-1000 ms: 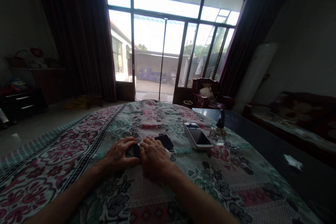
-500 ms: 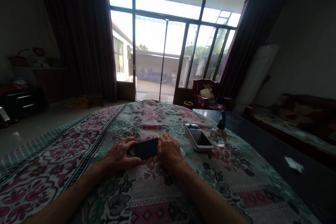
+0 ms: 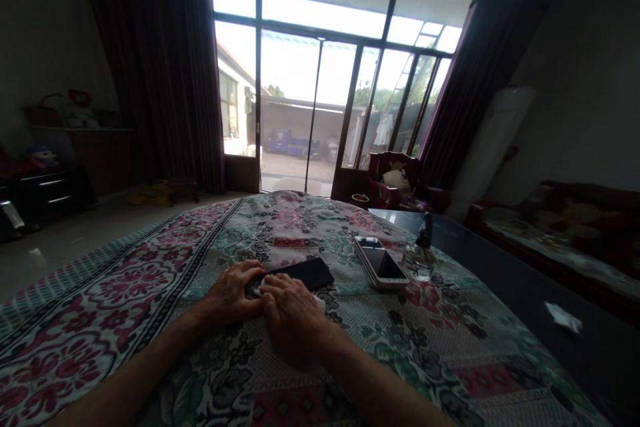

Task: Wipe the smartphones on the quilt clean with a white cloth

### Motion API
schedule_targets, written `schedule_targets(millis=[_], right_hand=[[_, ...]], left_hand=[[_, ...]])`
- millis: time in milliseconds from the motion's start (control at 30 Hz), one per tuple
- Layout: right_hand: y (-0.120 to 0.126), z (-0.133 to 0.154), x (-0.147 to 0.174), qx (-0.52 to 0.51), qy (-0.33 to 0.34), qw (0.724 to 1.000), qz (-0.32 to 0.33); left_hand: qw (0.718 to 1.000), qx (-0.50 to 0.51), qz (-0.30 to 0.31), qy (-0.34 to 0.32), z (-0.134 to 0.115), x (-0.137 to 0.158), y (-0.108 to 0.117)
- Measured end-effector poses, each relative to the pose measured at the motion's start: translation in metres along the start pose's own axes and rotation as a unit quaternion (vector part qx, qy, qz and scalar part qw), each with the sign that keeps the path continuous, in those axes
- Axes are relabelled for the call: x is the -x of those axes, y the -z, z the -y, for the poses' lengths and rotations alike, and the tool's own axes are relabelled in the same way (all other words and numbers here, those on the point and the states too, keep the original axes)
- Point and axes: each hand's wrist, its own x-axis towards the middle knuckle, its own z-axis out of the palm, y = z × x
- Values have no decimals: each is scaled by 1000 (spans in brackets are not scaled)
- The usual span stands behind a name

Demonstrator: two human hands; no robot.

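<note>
A dark smartphone (image 3: 311, 271) lies screen up on the patterned tablecloth (image 3: 280, 407). My left hand (image 3: 231, 293) grips its left end between thumb and fingers. Over the left part of the screen presses my right hand (image 3: 293, 312), its fingers bent on a white wipe (image 3: 320, 304). Only scraps of the wipe show, by the fingertips and past the edge of the hand; whether it is paper or cloth I cannot tell. The phone's right end is uncovered.
To the right lies a stack of light-framed devices with a dark screen on top (image 3: 383, 263). A clear bottle with a black pump (image 3: 423, 257) stands beside it. On the dark tabletop at far right is a crumpled white piece (image 3: 564, 317). A wooden chair (image 3: 400, 180) stands beyond.
My right hand has slid with the wipe from the phone's right end to its left end, uncovering the right side. My left hand stays on the left end.
</note>
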Motion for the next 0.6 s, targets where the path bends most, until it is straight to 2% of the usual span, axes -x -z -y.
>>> schedule_targets(millis=[233,367,467,600], right_hand=[[16,-42,-6,52,-156,986,-27],[20,-57,-5,70,-214,973,-46],[15,-51,-3,71,-221,971,-57],[5,-28,-1,46,-163,985,-32]], left_hand=[[1000,8,9,19,-6,0,4],[999,1,26,34,-12,0,9],[999,4,25,32,-10,1,8],[1000,12,6,19,-5,1,3]])
